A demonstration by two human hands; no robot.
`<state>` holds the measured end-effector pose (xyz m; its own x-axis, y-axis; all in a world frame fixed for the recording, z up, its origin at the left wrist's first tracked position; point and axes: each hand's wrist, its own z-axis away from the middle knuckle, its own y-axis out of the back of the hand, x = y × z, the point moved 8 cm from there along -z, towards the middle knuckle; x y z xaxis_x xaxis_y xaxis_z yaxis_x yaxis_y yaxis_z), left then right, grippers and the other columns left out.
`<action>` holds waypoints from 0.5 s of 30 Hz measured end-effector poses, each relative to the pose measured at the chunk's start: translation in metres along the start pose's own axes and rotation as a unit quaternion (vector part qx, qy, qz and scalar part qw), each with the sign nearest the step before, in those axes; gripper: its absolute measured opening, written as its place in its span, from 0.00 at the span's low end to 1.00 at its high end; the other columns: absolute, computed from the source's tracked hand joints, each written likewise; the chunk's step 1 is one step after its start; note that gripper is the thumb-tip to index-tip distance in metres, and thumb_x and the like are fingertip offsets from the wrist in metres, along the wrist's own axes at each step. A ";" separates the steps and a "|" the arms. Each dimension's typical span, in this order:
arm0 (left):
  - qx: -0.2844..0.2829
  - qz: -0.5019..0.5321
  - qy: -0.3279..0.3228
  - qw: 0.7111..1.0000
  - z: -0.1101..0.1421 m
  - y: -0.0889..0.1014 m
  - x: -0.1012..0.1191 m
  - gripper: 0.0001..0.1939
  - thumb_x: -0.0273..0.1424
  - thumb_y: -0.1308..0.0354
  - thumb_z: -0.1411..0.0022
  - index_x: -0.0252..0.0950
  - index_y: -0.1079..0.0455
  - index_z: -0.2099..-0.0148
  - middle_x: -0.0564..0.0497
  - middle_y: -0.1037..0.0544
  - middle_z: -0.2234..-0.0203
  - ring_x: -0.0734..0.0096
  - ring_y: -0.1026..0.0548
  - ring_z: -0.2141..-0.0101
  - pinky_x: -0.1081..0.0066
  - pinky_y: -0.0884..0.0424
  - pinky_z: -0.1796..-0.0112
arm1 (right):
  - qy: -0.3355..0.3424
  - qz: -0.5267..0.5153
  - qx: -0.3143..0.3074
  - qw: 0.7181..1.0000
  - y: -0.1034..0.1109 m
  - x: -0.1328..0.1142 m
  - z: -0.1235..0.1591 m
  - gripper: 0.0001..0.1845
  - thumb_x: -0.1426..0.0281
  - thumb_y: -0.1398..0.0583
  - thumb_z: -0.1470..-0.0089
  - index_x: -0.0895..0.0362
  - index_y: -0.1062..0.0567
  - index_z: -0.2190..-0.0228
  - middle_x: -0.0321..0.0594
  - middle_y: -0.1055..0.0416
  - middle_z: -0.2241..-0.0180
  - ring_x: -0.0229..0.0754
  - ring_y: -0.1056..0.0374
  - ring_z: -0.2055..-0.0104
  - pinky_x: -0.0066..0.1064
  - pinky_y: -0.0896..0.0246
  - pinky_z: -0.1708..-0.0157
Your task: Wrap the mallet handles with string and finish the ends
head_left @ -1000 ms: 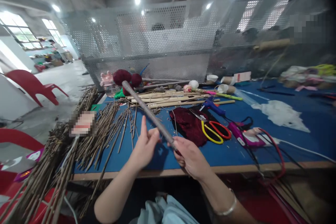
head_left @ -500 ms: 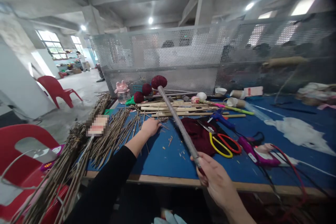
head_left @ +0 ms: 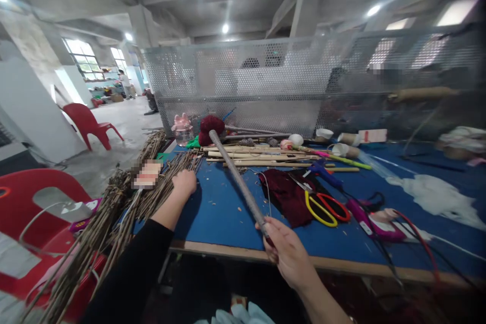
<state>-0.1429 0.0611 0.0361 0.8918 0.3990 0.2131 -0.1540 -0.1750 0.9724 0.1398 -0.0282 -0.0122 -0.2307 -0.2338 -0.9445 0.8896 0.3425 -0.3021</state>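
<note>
My right hand (head_left: 286, 253) grips the lower end of a long grey wrapped stick (head_left: 237, 179), which slants up and away to the left. A dark red fabric ball (head_left: 211, 129) tops the stick; other dark red balls overlap behind it. My left hand (head_left: 185, 182) rests low over the table, fingers curled, at the right edge of a spread of thin dry twigs (head_left: 161, 187). What its fingers hold, if anything, is hidden. Right of the stick lie dark red cloth (head_left: 283, 197) and scissors (head_left: 321, 210) with yellow and red handles.
Pale wooden sticks (head_left: 258, 157) lie across the back of the blue table (head_left: 216, 223). A blue glue gun (head_left: 324, 174), a purple power strip (head_left: 364, 220) with cables and a white plastic bag (head_left: 433, 195) are on the right. Twig bundles cover a red chair (head_left: 41, 187) at left.
My left hand has moved left, and the loose twigs beside it are now closer to the pile. The stick in my right hand has shifted left, its ball lower.
</note>
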 end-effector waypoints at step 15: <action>-0.018 0.160 -0.642 0.750 0.178 0.044 0.180 0.24 0.48 0.55 0.38 0.35 0.28 0.56 0.45 0.27 0.73 0.65 0.30 0.69 0.63 0.38 0.56 | -0.100 -0.038 -0.057 0.993 0.002 -0.033 0.028 0.23 0.51 0.40 0.54 0.57 0.39 0.78 0.22 0.56 0.88 0.25 0.67 0.86 0.20 0.72 0.87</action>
<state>0.0866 -0.0351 0.1000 0.4775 -0.8577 0.1906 -0.4378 -0.0442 0.8980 0.1597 -0.0452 0.0220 -0.2029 -0.4350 -0.8773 0.8198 0.4145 -0.3952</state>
